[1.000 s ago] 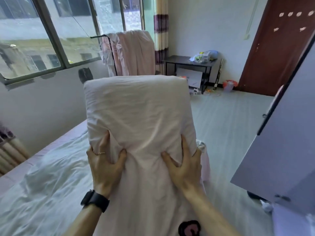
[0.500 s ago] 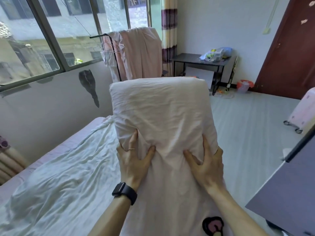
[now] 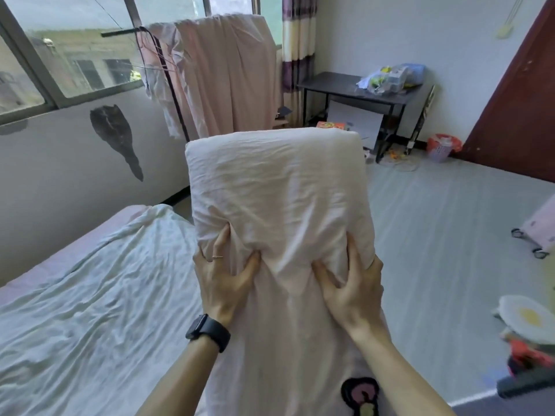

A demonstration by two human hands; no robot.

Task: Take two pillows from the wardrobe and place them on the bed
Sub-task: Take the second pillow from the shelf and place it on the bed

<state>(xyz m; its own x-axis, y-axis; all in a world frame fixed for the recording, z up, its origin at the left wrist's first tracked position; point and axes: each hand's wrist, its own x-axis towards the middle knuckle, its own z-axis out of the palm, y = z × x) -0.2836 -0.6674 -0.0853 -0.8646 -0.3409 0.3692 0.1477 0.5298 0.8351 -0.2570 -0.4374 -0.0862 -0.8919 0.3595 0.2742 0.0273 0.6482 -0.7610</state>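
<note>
A pale pink pillow (image 3: 276, 190) stands upright in front of me, held up off the bed. My left hand (image 3: 222, 277), with a ring and a black watch at the wrist, grips the pillow's lower left part, fingers dug into the fabric. My right hand (image 3: 351, 283) grips the lower right part the same way. The bed (image 3: 90, 295) lies to the left and below, covered with a crumpled white sheet. The wardrobe is out of view.
A clothes rack with pink fabric (image 3: 222, 76) stands by the window behind the pillow. A dark side table (image 3: 354, 88) with bags sits at the far wall, a red basket (image 3: 443, 147) beside the brown door (image 3: 516, 97). Slippers (image 3: 528, 322) lie on the floor at right.
The view has swung right and the wardrobe door has left the frame. The pillow stays gripped in both hands, now more over the bed's edge.
</note>
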